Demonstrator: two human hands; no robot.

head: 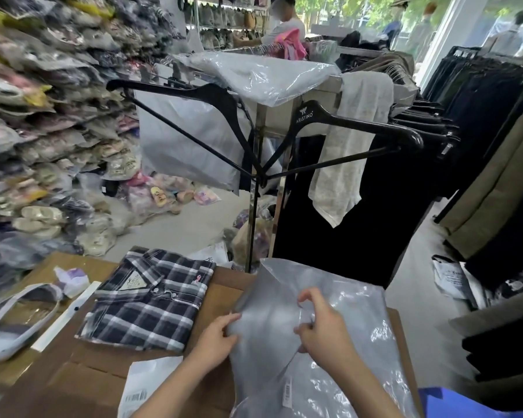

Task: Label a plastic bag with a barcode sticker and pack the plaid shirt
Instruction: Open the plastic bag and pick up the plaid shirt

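A folded dark blue and white plaid shirt (151,300) lies flat on the brown cardboard surface (82,378). To its right lies a grey translucent plastic bag (272,300), part of a stack of such bags. My left hand (221,333) pinches the bag's left edge. On the bag's right side my right hand (320,324) grips a fold of it. A small barcode sticker (288,392) shows on a bag near the bottom. A white sheet with a barcode (139,393) lies in front of the shirt.
A white-handled tote (15,321) and a white strip (67,315) lie left of the shirt. Black hangers (344,122) hang on a metal rack behind the cardboard, with dark garments at right. Piled packed goods fill the left wall. A person stands far back.
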